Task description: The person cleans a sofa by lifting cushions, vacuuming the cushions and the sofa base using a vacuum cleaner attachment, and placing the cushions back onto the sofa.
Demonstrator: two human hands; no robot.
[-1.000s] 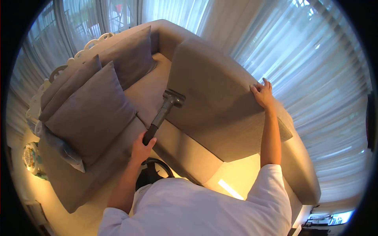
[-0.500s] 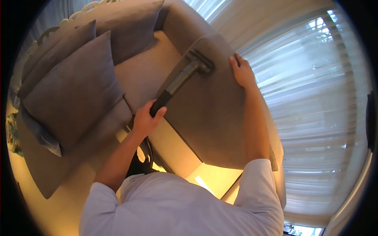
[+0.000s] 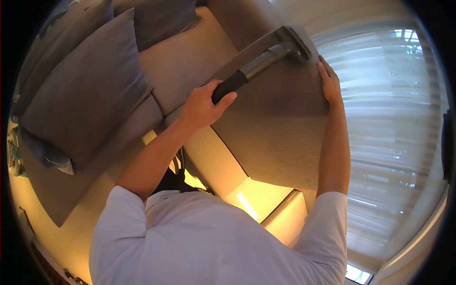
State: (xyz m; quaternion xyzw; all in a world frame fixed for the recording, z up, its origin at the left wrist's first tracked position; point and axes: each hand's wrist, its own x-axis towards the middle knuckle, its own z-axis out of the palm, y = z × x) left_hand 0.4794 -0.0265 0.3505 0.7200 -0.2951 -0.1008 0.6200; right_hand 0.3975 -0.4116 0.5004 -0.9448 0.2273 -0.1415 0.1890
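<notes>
My left hand (image 3: 204, 105) is wrapped round the dark handle of a vacuum nozzle (image 3: 259, 64). The wide head of the nozzle lies against the upper part of a large grey-brown sofa cushion (image 3: 275, 123), near its far right edge. This cushion is tilted up off the seat. At its right edge is my right hand (image 3: 330, 81), fingers on the rim and holding it. Part of the right hand's grip is hidden behind the cushion edge.
Several grey pillows (image 3: 85, 80) lean on the sofa (image 3: 183, 61) at the left. Sheer curtains (image 3: 389, 133) hang on the right. A dark hose (image 3: 180, 164) runs down beside my body. Warm light falls on the pale floor (image 3: 237, 202) below the cushion.
The nozzle has slid up and right across the cushion with my left hand. My right hand has shifted along the cushion's edge. The camera view has turned too.
</notes>
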